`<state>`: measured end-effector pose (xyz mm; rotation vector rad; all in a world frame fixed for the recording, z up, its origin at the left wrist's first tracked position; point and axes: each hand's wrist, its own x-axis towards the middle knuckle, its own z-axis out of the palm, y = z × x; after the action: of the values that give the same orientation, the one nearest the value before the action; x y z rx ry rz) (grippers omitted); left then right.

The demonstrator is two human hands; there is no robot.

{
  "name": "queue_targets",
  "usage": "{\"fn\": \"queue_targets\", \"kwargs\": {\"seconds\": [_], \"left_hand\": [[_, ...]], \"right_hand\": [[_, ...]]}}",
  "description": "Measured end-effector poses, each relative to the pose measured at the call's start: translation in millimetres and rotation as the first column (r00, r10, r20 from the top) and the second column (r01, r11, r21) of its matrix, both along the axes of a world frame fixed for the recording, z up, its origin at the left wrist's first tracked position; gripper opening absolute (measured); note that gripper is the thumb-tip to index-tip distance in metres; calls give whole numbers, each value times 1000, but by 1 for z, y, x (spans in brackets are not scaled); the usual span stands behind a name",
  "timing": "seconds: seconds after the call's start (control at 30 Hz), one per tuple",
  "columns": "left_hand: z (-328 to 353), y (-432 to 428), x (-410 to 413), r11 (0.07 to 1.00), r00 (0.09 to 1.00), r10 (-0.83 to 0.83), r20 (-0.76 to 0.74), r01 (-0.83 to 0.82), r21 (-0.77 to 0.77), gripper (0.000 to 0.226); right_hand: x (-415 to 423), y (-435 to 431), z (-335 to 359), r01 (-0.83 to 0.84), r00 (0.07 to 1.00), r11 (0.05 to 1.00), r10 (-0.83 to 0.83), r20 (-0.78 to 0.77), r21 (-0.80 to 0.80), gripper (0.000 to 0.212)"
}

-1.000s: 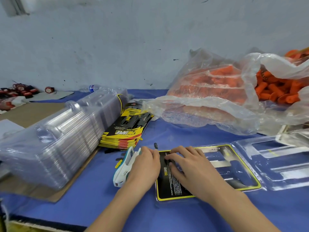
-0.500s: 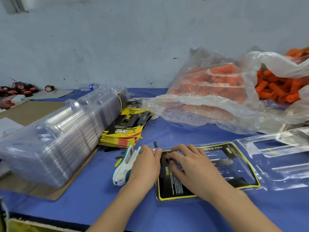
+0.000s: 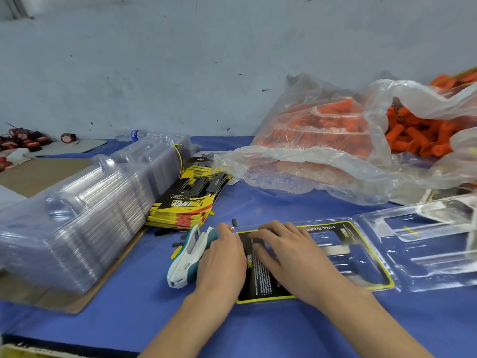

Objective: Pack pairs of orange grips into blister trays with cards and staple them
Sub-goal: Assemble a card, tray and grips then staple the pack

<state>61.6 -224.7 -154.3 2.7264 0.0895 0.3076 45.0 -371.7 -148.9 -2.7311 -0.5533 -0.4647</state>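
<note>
Right hand point(image 3: 291, 257): palm down on the card point(image 3: 260, 282). Fingers point(image 3: 268, 229) are spread and flat, pressing its far left part.
Left hand point(image 3: 222, 262): palm down along the card's left edge. Fingers point(image 3: 227, 231) are close together and nearly straight, with tips at the far left corner. They pinch nothing.
Card: black with a yellow border, print facing up. It sits in the blister tray point(image 3: 423, 264) at near centre of the tabletop point(image 3: 258, 326).
Blister tray: clear plastic. Its other half lies open and flat to the right of the card.
Stapler point(image 3: 188, 257): white and teal, lying on the blue tabletop right against the outer side of the left hand. Can't tell if the hand touches it.
Orange grips point(image 3: 418, 135): loose pile in an open clear bag at far right, against the wall. None are in the tray.
Second bag point(image 3: 322, 140): clear plastic with more orange grips inside, behind the tray.
Card stack point(image 3: 188, 202): yellow and black, fanned, just beyond the stapler.
Tray stack point(image 3: 77, 223): a long row of nested clear trays at left, on a cardboard sheet point(image 3: 85, 303).
Water bottle point(image 3: 131, 135): lying at the far edge near the wall.
</note>
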Motion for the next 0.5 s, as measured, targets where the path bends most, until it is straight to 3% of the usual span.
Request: {"fn": "queue_targets", "kwargs": {"seconds": [0.37,0.43,0.5], "left_hand": [[-7,2,1,983,999,-46,22,41,181,8],[-7,2,1,979,999,-50,9,47,198,9],[-7,3,1,970,999,-50,-11,52,237,11]], "right_hand": [[1,-92,15,316,948,939,-316,17,-140,29],[-2,-111,17,316,947,945,-319,-26,-80,25],[-7,-123,20,280,959,956,-276,-59,92,20]]}}
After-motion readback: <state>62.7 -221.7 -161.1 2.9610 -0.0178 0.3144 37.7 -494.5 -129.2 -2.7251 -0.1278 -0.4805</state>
